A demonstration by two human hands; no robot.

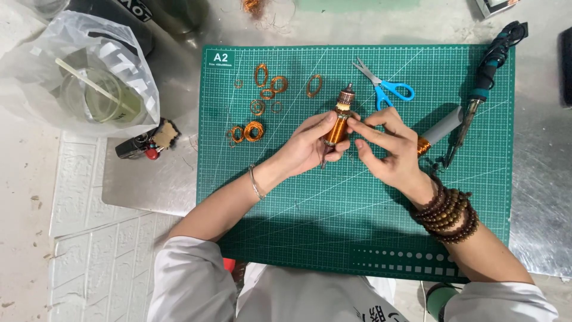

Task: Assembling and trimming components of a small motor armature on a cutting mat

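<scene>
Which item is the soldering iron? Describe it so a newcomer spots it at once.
Start at the green cutting mat and go to its top right corner. The soldering iron lies there slantwise, with a dark and teal handle, cord end at the corner and metal tip pointing down-left. Unlike the blue-handled scissors to its left, it is one long rod.

The left hand (307,146) covers the lower end of the copper-wound armature (339,122), so how its shaft ends cannot be told. The right hand (387,149) hides most of the grey roll (444,126) behind it. At the worktop's far left corner, the plastic bag (77,65) blurs the cup inside. A dark object (566,65) is cut off by the right edge.
</scene>
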